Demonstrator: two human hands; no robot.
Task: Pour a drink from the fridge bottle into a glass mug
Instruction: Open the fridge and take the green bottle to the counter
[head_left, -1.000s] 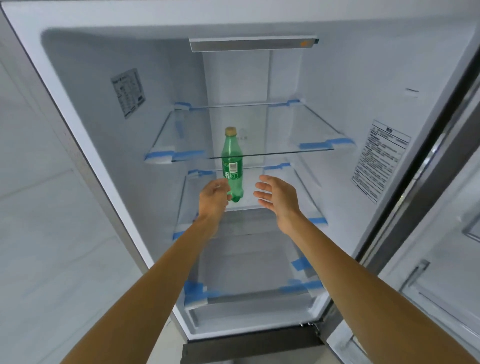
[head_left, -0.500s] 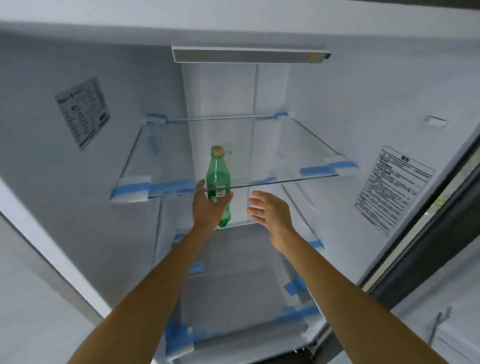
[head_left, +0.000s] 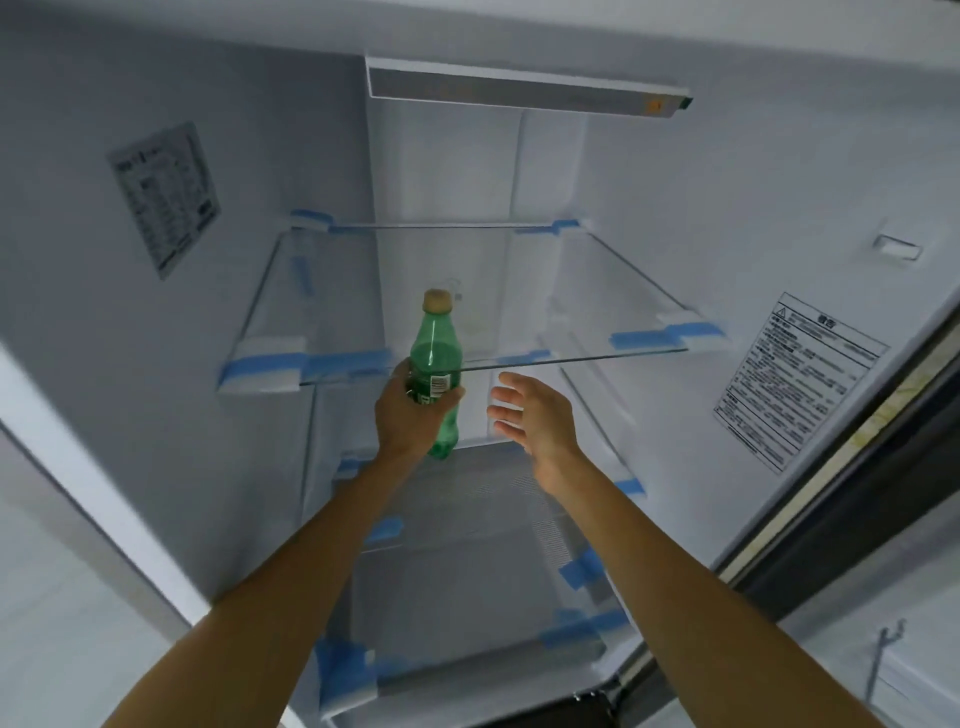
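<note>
A green plastic bottle (head_left: 435, 349) with a tan cap stands upright inside the open fridge, on the second glass shelf. My left hand (head_left: 408, 415) grips it around the labelled middle, fingers and thumb curled round the body. My right hand (head_left: 535, 415) hovers just to the right of the bottle with fingers spread and relaxed, touching nothing. No glass mug is in view.
The upper glass shelf (head_left: 571, 358) juts out at the bottle's shoulder height, its front edge crossing just above my hands. Blue tape strips hold the shelves. A lower shelf (head_left: 467, 519) lies beneath my forearms. The fridge door frame (head_left: 831, 519) stands at the right.
My left hand went from reaching beside the bottle to closing around its middle. The camera moved closer into the fridge. My right hand stayed beside the bottle, holding nothing.
</note>
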